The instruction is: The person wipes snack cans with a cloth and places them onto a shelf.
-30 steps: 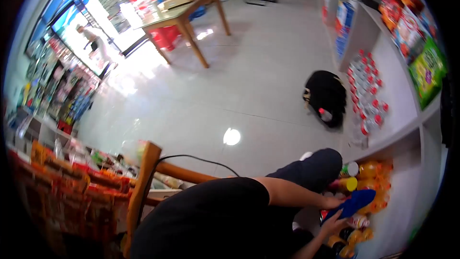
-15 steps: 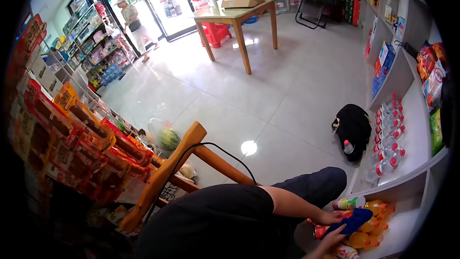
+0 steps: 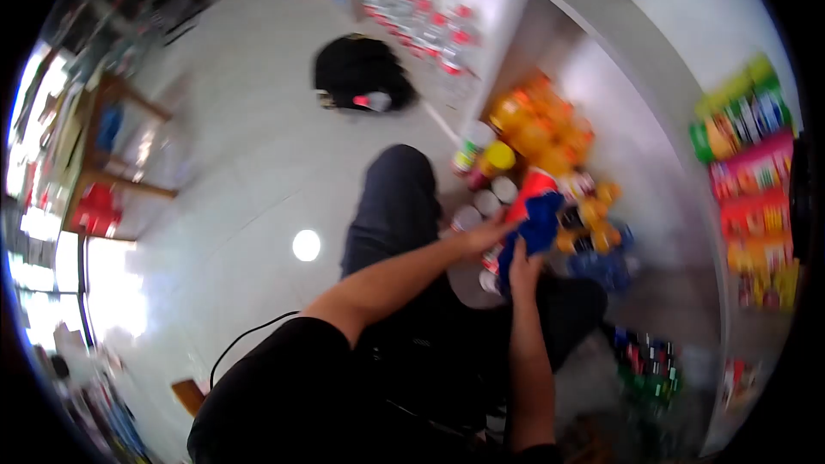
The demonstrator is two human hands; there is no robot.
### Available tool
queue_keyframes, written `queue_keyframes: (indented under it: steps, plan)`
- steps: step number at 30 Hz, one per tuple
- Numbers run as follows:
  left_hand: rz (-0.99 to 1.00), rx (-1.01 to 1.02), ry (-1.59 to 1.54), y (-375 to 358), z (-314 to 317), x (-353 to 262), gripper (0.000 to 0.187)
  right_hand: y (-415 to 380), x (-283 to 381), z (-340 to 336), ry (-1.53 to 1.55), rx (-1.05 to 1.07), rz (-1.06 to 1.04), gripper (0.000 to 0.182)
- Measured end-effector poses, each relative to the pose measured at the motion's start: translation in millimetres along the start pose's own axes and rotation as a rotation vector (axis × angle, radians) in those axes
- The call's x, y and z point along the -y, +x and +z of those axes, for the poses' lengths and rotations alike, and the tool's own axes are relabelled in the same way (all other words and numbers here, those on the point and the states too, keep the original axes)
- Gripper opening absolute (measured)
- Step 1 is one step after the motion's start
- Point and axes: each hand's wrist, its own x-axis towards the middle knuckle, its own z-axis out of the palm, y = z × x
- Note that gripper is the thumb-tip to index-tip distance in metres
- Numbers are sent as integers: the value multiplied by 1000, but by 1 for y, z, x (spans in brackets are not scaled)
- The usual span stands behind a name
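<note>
In front of the low shelf, my left hand (image 3: pixel 488 236) is closed around the lower part of a red container (image 3: pixel 534 189); blur hides whether it is a can or a bottle. My right hand (image 3: pixel 524 271) grips a dark blue cloth (image 3: pixel 540 222), which lies against the red container and covers part of it. Several round-topped cans (image 3: pixel 487 202) stand close beside my left hand. Beyond them are a yellow-capped container (image 3: pixel 499 155) and several orange drink bottles (image 3: pixel 537 125). More small bottles with orange contents (image 3: pixel 593 210) are right of the cloth.
Red-capped clear bottles (image 3: pixel 430 26) fill the adjoining shelf section. A black bag (image 3: pixel 361 73) with a bottle lies on the floor. Snack packets (image 3: pixel 752 180) line the right-hand shelf, and dark bottles (image 3: pixel 653 361) stand lower right. A wooden table (image 3: pixel 94 137) is far left.
My view has swung right and down toward the shelf, so the hands now appear nearer the middle. The red container shows more beyond the cloth. Both hands stay together around them.
</note>
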Motion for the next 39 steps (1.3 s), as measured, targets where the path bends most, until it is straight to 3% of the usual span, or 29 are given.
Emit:
queue_keyframes:
  steps: [1, 2, 3, 5, 7, 8, 11, 13, 16, 20, 24, 26, 31, 33, 36, 39]
  plan:
    - [-24, 169, 69, 2, -5, -2, 92, 3, -26, -6, 113, 33, 73, 30]
    - [-1, 230, 80, -6, -3, -6, 88, 5, 31, -5, 165, -119, 192, 30]
    - [40, 230, 155, -7, 1, -10, 79, 9, 27, -9, 153, -141, 304, 40]
    - [203, 213, 410, 6, 1, 1, 61, 21, 34, -10, 321, -233, 420, 40]
    - [154, 218, 332, 6, -3, 11, 57, 21, 44, -10, 514, -242, 574, 35]
    - [190, 200, 368, 12, -6, 15, 59, 24, 25, -7, 637, -283, 490, 36]
    - [277, 226, 264, 12, -3, 11, 65, 37, 36, -5, 812, -383, 507, 34]
    - [193, 248, 171, 0, 3, -9, 68, 44, 42, -9, 960, -391, 517, 35]
    - [141, 283, 121, -3, 6, -15, 72, 49, 49, -16, 961, -416, 539, 37]
    - [225, 227, 257, 0, 5, -6, 70, 43, 18, -12, 430, -346, 372, 34]
    - [259, 96, 313, 13, -4, 7, 62, 26, 19, -11, -75, -8, 100, 34]
    - [364, 66, 328, 20, -9, 13, 58, 23, 13, -4, -98, -18, -37, 39]
    - [462, 53, 530, 4, -6, -2, 54, 23, 27, 0, -111, -74, -44, 44]
    - [594, 68, 593, 5, -3, -2, 58, 23, 24, -1, 106, -196, 82, 41]
    - [472, 93, 852, -1, -1, 1, 63, 27, 12, -6, 328, -368, 251, 36]
    - [471, 117, 960, -14, 8, -12, 70, 34, 19, -6, 564, -533, 343, 36]
